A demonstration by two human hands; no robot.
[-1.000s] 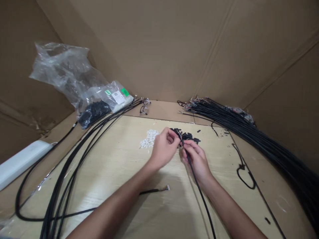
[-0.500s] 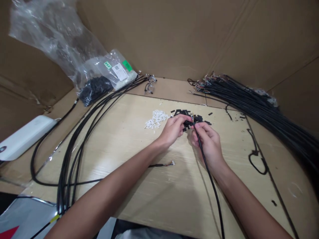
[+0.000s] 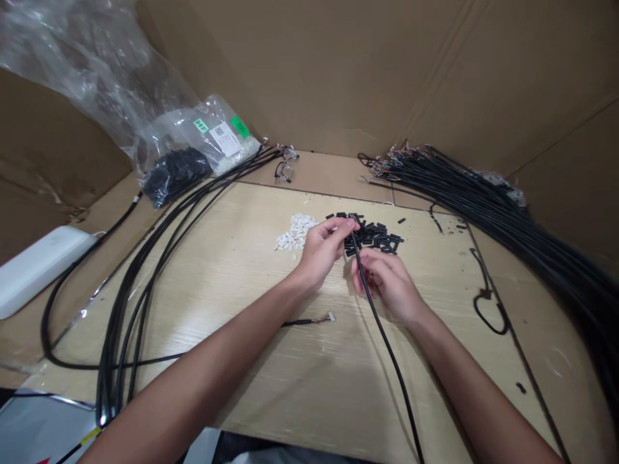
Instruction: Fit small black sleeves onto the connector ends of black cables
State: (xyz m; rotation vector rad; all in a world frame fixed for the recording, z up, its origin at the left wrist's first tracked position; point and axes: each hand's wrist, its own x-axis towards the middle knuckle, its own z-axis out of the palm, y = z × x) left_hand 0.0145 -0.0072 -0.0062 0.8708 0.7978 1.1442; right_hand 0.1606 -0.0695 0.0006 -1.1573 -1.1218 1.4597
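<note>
A black cable (image 3: 382,322) runs up from the bottom edge to my left hand (image 3: 323,248), whose thumb and forefinger pinch it near its far end. Fingers hide most of the tip. Lower down, my right hand (image 3: 387,283) is loosely curled at the cable, some fingertips passing behind it. Just beyond both hands lies a heap of short black sleeves (image 3: 374,235). Small white pieces (image 3: 296,232) are piled left of it. Nearer to me, a cable end with a white connector (image 3: 331,316) and coloured wires rests on the table, partly behind my left forearm.
A thick bundle of black cables (image 3: 483,200) with bared wire ends lies at the right. More cables (image 3: 145,258) curve along the left. Plastic bags (image 3: 178,171), glasses (image 3: 284,169) and a white box (image 3: 46,267) stand round the table (image 3: 271,386). Cardboard walls (image 3: 309,77) enclose it.
My right hand has slid down the cable, away from its tip. My left thumb and forefinger now cover the end where coloured wires showed. The view has shifted slightly.
</note>
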